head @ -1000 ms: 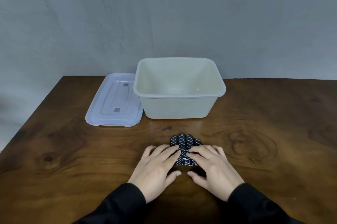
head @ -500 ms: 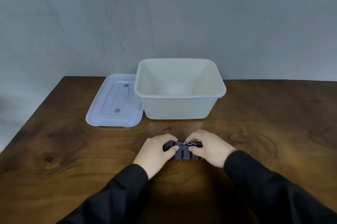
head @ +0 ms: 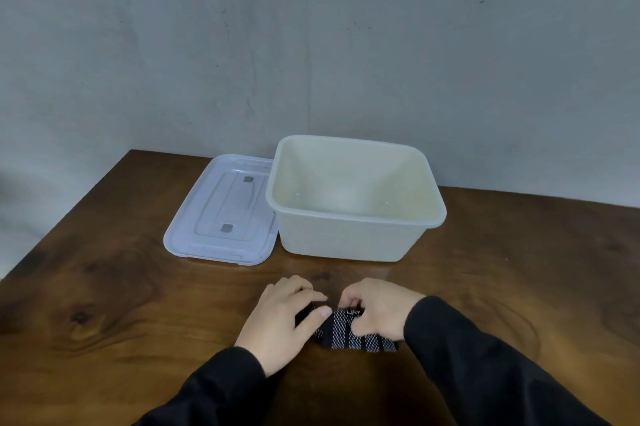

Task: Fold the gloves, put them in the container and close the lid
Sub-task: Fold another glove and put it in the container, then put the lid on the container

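My left hand (head: 280, 320) and right hand (head: 375, 309) both pinch black white-dotted knit gloves (head: 349, 335), folded on brown wooden counter (head: 104, 304) before open cream plastic container (head: 346, 238); soft, light, springy; best held across fold edge

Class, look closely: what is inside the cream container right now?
Nothing shows inside the container: bare floor and walls. The near wall hides the floor's front edge. The gloves are on the table, under both hands; the lid lies beside it.
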Demonstrator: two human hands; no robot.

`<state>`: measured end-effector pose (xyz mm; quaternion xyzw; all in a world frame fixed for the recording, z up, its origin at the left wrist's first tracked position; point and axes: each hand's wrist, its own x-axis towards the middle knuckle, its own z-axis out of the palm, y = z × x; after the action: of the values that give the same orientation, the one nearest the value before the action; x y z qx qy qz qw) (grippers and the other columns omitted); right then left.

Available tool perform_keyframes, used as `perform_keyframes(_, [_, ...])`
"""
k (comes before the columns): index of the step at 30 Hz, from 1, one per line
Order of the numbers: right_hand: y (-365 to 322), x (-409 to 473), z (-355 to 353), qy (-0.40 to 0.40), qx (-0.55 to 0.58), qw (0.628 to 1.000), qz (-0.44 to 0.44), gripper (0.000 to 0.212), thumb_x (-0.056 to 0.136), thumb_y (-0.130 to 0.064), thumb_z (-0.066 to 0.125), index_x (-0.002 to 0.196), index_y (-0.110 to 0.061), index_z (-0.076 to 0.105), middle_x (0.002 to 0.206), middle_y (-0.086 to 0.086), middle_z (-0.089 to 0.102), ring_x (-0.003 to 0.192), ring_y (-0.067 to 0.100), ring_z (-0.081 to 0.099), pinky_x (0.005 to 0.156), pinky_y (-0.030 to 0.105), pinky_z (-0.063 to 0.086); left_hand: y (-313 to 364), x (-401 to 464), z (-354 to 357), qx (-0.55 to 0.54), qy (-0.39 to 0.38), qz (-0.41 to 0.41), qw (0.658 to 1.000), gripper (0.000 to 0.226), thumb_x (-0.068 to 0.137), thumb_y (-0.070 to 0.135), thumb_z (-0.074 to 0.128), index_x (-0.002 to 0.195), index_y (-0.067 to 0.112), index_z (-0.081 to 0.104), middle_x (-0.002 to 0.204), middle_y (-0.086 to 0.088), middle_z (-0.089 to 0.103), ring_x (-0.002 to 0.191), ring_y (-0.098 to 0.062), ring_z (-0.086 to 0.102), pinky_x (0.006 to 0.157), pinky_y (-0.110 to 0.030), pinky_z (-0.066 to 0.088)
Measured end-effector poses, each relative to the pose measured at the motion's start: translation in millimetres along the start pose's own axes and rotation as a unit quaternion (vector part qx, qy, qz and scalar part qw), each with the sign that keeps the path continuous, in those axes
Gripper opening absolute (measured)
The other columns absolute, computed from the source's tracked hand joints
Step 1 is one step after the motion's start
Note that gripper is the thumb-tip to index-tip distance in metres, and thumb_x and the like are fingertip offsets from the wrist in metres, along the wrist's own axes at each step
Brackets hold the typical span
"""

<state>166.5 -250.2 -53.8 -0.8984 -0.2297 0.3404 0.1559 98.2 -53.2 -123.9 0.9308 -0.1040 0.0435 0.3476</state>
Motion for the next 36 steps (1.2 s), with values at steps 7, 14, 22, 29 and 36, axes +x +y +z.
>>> perform_keyframes(7, [-10.2,-61.6,-85.8,0.054,0.074,0.996,-0.021,0.026,0.081,-0.026,0.068,0.101,-0.042,0.066,0.096,-0.008,0.07,0.08,0.016,0.069,0.079,0.038,0.056,-48.1,22.7,-48.8,0.175,0.156,-0.102,0.967,0.051,0.095,0.048,0.038,0.114,0.018,0.076,0.114,-0.003,0.071,0.108,-0.023,0.06,0.097,-0.035,0.034])
perform_keyframes(14, [-11.4,-29.3,-201.9,0.267,0.007,0.964,0.006,0.027,0.08,-0.009,0.069,0.096,-0.031,0.07,0.078,-0.008,0.069,0.062,0.012,0.063,0.057,0.021,0.048,-60.4,32.3,-46.6,0.189,0.084,-0.143,0.968,0.029,0.099,0.043,0.056,0.121,0.026,0.065,0.138,0.001,0.06,0.133,-0.019,0.049,0.117,-0.044,0.028])
perform_keyframes(22, [9.7,72.4,-166.6,0.013,-0.246,0.963,0.106,0.035,0.085,-0.012,0.067,0.12,-0.013,0.067,0.123,0.003,0.067,0.109,0.025,0.063,0.089,0.028,0.049,-59.1,33.5,-49.9,0.172,0.072,-0.151,0.971,0.018,0.088,0.033,0.076,0.1,0.029,0.065,0.131,0.002,0.065,0.124,-0.019,0.058,0.116,-0.047,0.031])
perform_keyframes(29, [24.5,101.3,-147.0,-0.06,-0.254,0.957,0.126,0.049,0.09,-0.01,0.065,0.138,-0.016,0.054,0.136,0.002,0.06,0.121,0.024,0.057,0.097,0.029,0.044,-58.3,34.6,-52.6,0.163,0.075,-0.14,0.974,0.028,0.085,0.021,0.079,0.077,0.033,0.055,0.127,0.002,0.067,0.12,-0.019,0.06,0.115,-0.05,0.033])
perform_keyframes(36, [-1.4,3.1,-161.3,0.132,-0.102,0.986,0.008,0.031,0.093,-0.055,0.051,0.1,-0.029,0.068,0.099,-0.01,0.068,0.086,0.008,0.062,0.085,0.03,0.05,-61.3,34.4,-51.1,0.173,0.087,-0.107,0.975,0.021,0.096,0.024,0.063,0.079,0.033,0.056,0.131,0.001,0.065,0.119,-0.018,0.058,0.114,-0.05,0.034])
